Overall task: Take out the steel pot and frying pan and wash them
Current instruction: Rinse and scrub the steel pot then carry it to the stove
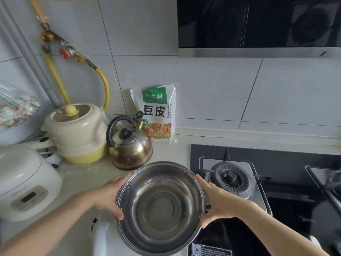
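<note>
A round steel pot [160, 206] is held in the air over the counter's front edge, tilted so its empty inside faces me. My left hand [108, 196] grips its left side, thumb over the rim. My right hand [215, 202] grips the right side by the small handle, thumb near the lower rim. No frying pan is in view.
A steel kettle [132, 147] stands just behind the pot. A cream stacked cooker [77, 133] and a white rice cooker [24, 182] sit to the left. A food packet [156, 113] leans on the tiled wall. A gas hob [232, 177] lies to the right under a black hood [258, 24].
</note>
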